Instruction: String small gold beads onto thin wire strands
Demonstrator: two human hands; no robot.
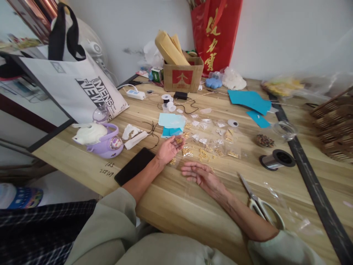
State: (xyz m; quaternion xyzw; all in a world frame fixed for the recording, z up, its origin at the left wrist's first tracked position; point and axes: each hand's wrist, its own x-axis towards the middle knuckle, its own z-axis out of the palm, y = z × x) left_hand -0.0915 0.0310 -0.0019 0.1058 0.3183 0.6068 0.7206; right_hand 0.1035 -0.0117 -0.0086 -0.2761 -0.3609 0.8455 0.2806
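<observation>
My left hand (168, 149) reaches over the wooden table (171, 198) with its fingers curled around a small clear bag of gold beads (179, 140). More small bags of gold beads (205, 154) lie spread just beyond it. My right hand (199, 174) rests flat on the table with fingers stretched out, holding nothing, on an empty clear bag (190, 187). White-handled scissors (259, 202) lie by my right forearm.
A black phone (134, 166) lies left of my left arm. A purple bottle (106, 141), a white tote bag (79, 84), a cardboard box (182, 75), blue felt pieces (249, 100), a wire spool (275, 159) and a wicker basket (335, 125) stand around.
</observation>
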